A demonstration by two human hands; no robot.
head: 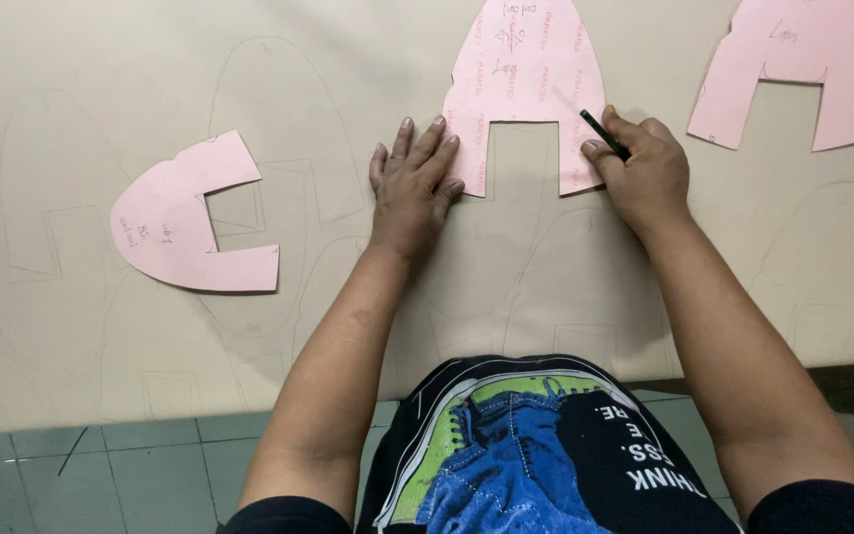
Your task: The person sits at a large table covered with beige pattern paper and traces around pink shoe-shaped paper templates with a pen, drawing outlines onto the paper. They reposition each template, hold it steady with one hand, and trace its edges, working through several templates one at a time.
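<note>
A pink paper pattern piece [521,69], arch-shaped with a square notch, lies on a large beige sheet [101,79] spread on the floor. My left hand [412,188] rests flat, fingers spread, with its fingertips pressing the pattern's lower left leg. My right hand [644,168] grips a dark pencil [603,133] whose tip touches the pattern's lower right edge. Faint traced outlines of the same shape cover the beige sheet.
A second pink pattern piece [190,222] lies turned sideways at the left. A third pink piece [793,64] sits at the upper right. Green floor tiles [101,465] show along the sheet's near edge, beside my dark printed shirt [526,455].
</note>
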